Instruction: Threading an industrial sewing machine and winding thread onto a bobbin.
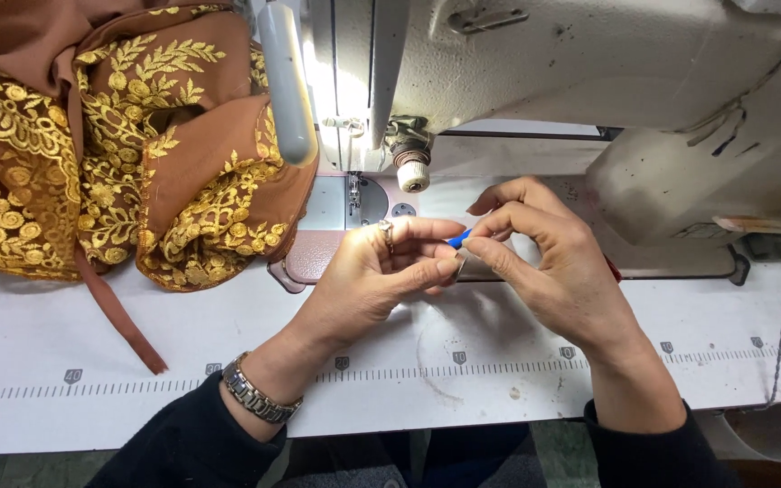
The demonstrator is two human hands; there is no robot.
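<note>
Pinching together over the white table (92, 334), both hands meet just in front of the sewing machine's (589, 63) needle area. The left hand (372, 276) is curled nearly closed, thumb pressed toward its forefinger, with a ring on one finger and a metal watch (259, 398) at the wrist. The right hand (549, 262) is likewise mostly closed, its thumb and forefinger drawn to a pinch while the other fingers arch loosely above.

Between the two sets of fingertips sits a small blue object (458, 239) (only a short stretch of it shows, so its kind cannot be told). Its long axis runs on a slant, the nearer end dipping toward the left hand's fingertips and the farther end rising toward the right hand's forefinger. Both hands touch it; which one bears the hold cannot be told. Just below it, against the right thumb, a small pale silvery piece (459, 265) shows, too hidden to identify.

Beyond the left hand's knuckles lies the machine's presser foot (354, 194), and a ribbed white knob (414, 172) hangs just beyond the fingertips of both hands. Well off to the outer side of the left hand, a heap of brown fabric with gold embroidery (119, 154) rests on the table, one narrow brown strip (124, 321) trailing from it toward the left forearm. A printed measuring scale (463, 369) runs across the table beneath both wrists.
</note>
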